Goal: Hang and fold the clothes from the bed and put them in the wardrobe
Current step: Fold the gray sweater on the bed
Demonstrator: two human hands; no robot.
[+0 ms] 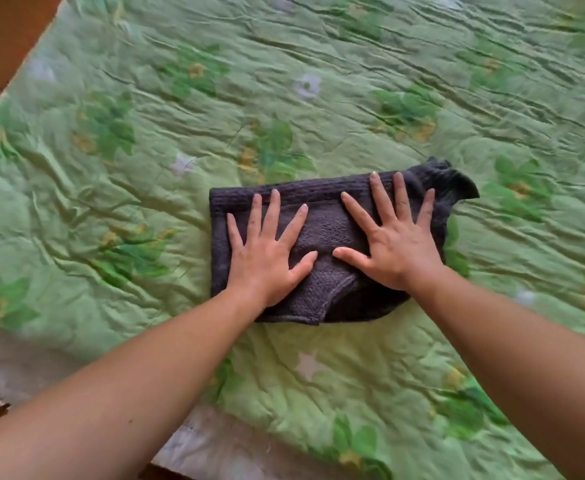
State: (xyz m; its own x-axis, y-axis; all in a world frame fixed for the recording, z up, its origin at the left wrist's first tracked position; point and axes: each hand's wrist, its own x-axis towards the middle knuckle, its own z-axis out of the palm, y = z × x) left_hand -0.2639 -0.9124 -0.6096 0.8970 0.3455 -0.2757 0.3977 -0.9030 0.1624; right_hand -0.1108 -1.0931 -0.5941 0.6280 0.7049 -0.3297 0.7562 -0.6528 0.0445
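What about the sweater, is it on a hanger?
No, the folded sweater lies on the blanket under the left hand and right hand.

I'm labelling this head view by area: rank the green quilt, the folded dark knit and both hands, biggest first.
1. green quilt
2. folded dark knit
3. left hand and right hand, tied: they look alike.

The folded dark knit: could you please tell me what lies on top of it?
The left hand and right hand press flat on the dark knit, fingers spread. Its inner folds and the quilt beneath are covered.
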